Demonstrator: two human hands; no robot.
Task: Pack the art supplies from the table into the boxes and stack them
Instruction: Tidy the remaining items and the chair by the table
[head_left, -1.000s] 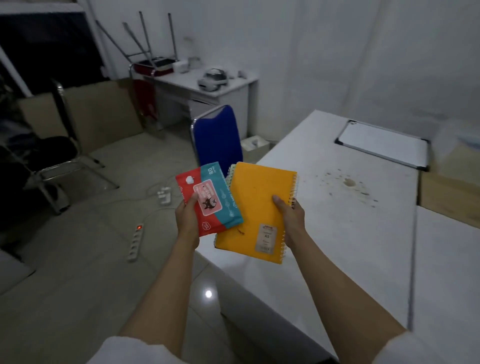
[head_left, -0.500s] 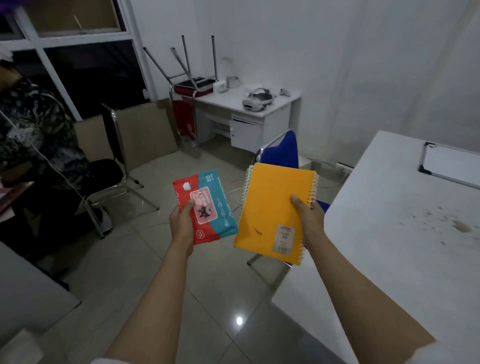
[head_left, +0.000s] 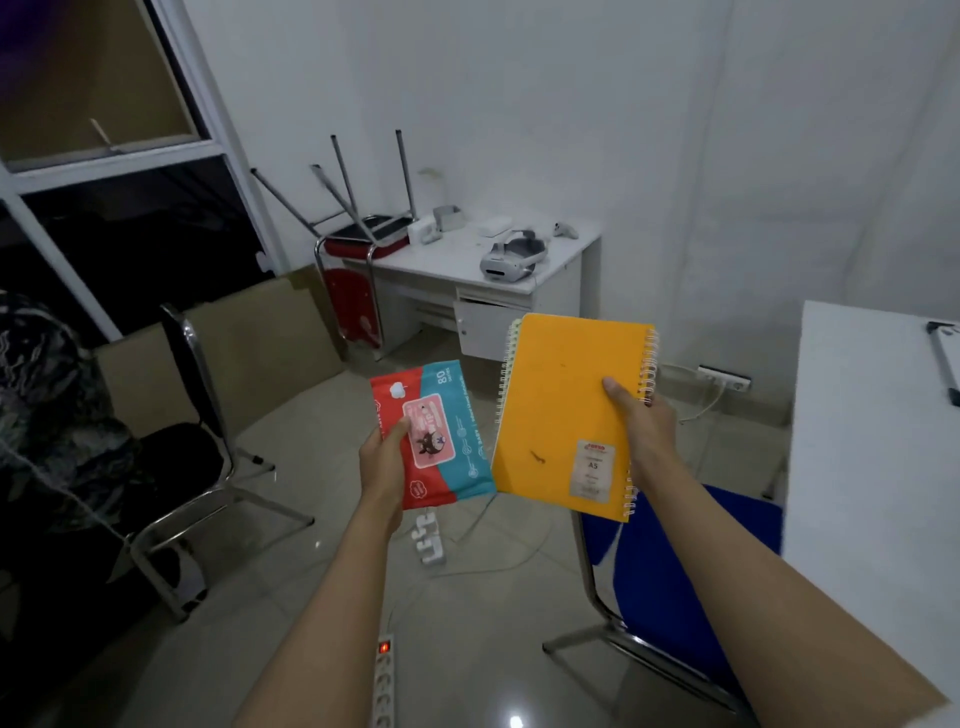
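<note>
My left hand (head_left: 385, 462) grips a red and teal wipes packet (head_left: 441, 426) by its lower left edge, thumb on the front. My right hand (head_left: 641, 421) holds an orange spiral notebook (head_left: 563, 410) by its right, wire-bound side, thumb pressed on the cover. Both items are held up in front of me over the tiled floor, side by side and nearly touching. The white table (head_left: 872, 467) is at the right edge of the view. No boxes are in sight.
A blue chair (head_left: 670, 582) stands below the notebook beside the table. A power strip (head_left: 383, 680) and cables lie on the floor. A black chair (head_left: 192, 457) and a seated person (head_left: 47, 415) are at left. A white desk (head_left: 467, 260) with a headset stands at the back.
The view has swung left, away from the table, so the table has slid to the right edge. Both hands keep their items, now held over the floor.
</note>
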